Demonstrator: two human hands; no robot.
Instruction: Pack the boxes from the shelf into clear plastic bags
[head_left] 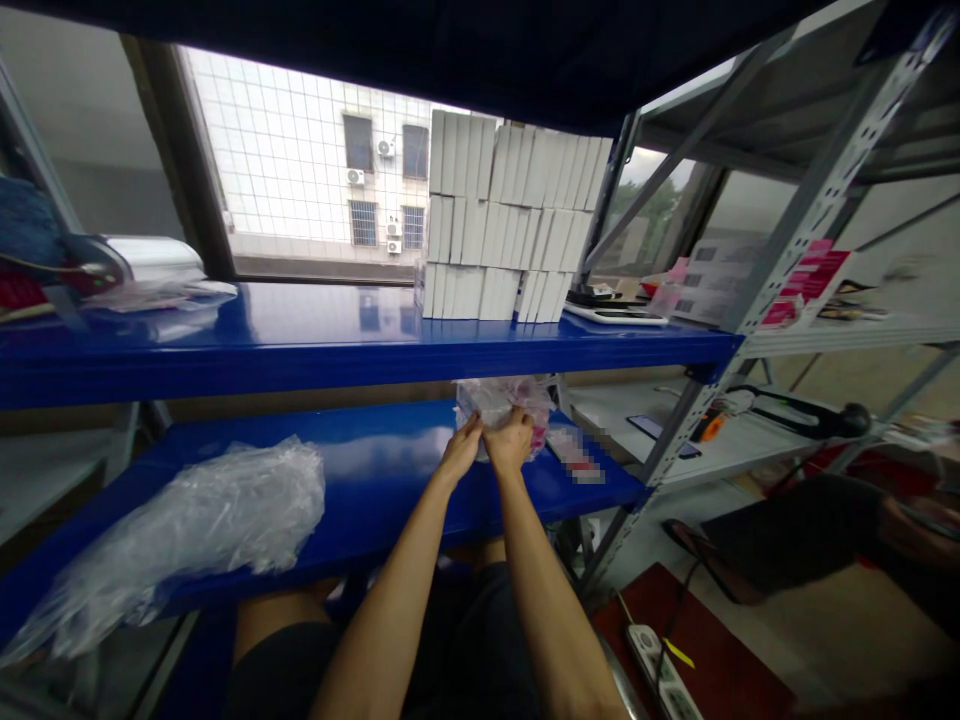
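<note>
On the lower blue shelf, beneath the front edge of the upper one, lies a clear plastic bag (495, 398) with something pinkish showing at its right side. My left hand (463, 445) is closed on the near left part of this bag, fingertips pinching the film. Close beside it, my right hand (510, 438) grips the same plastic, its fingers curled. What the bag contains I cannot make out. Just right of my right hand is a small flat item (576, 455), blurred out in part. Farther left rests a large crumpled heap of clear plastic bags (240, 510).
White boxes (517, 215) stand stacked in three rows on the upper blue shelf (322, 355). A slotted metal post (697, 400) rises at the right. Beyond it, a phone (660, 436) lies on a grey shelf. A power strip (660, 665) and another person's leg (795, 530) are lower right.
</note>
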